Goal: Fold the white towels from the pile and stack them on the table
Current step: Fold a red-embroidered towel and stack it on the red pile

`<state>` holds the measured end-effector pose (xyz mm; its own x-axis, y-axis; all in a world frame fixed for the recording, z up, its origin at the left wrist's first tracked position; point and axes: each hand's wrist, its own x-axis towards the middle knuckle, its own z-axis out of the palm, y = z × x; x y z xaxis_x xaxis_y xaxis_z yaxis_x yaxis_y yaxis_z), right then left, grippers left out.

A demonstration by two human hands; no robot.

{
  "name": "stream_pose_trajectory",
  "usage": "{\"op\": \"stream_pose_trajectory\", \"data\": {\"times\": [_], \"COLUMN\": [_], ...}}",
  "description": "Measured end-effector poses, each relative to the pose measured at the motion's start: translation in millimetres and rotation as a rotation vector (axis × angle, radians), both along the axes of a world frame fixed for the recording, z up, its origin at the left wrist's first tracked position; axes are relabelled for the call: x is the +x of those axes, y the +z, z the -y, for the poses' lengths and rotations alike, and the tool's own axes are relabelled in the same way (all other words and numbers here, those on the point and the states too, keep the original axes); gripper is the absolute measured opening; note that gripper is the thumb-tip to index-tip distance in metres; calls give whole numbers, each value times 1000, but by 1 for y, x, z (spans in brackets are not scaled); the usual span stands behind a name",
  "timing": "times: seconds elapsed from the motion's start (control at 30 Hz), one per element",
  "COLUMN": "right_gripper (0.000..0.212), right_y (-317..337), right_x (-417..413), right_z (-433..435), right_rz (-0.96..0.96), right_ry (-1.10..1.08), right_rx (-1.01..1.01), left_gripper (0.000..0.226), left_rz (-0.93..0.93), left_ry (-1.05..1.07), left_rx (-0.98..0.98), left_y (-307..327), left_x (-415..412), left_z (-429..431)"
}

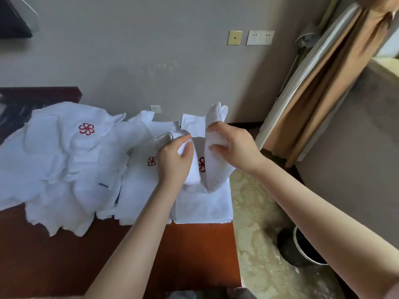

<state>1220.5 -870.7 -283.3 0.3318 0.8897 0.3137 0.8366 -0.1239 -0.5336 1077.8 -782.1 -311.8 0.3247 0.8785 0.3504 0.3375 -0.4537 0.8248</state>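
Note:
A white towel [216, 165] is lifted over the table, bunched into two hanging strands. My left hand [172, 160] grips the left strand and my right hand [232, 143] grips the right one, whose top end sticks up above my fingers. A red flower logo shows between the strands. Below them lies a flat folded white towel [203, 209] at the table's right end. A loose pile of white towels [64, 169] with a red logo covers the left half of the reddish-brown table [108, 255].
The table's right edge runs just right of the folded towel; beyond it is patterned carpet with a dark round bin [302, 247]. A grey wall with sockets [260, 37] stands behind. Brown and white curtains [323, 83] hang at the right.

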Motion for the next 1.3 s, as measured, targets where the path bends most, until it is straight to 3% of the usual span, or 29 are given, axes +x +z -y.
{"op": "stream_pose_trajectory", "data": {"times": [0.23,0.4,0.63,0.7,0.8,0.87,0.93,1.07,1.17,1.23,1.3], "right_gripper": [39,41,60,63,64,63,60,61,67,74,81], "right_y": [8,26,24,20,11,4,-3,-10,-11,-10,-8], "right_x": [46,53,49,48,46,47,46,42,44,46,47], "right_z": [-13,-50,-89,-97,-107,-111,-113,-114,-114,-113,-110], "right_rz": [131,452,753,767,761,753,750,742,720,684,625], "right_ry": [227,384,351,361,340,328,316,315,310,287,259], "right_rx": [1,-39,-104,-139,-193,-226,-241,-236,-221,-213,-193], "left_gripper": [28,42,58,62,74,76,70,45,37,36,53], "left_rz": [82,107,-6,-168,-604,-906,-1064,-979,-929,-738,-513], "left_ry": [312,282,203,172,2,-89,-154,-285,-191,-31,29], "left_rx": [-52,-39,-316,-465,-644,-647,-679,-912,-626,-386,-279], "left_y": [-17,-41,-83,-99,-108,-105,-96,-72,-53,-42,-29], "left_x": [26,28,25,19,12,10,7,2,8,13,21], "left_z": [56,78,107,110,102,87,69,39,-5,-38,-68]}}
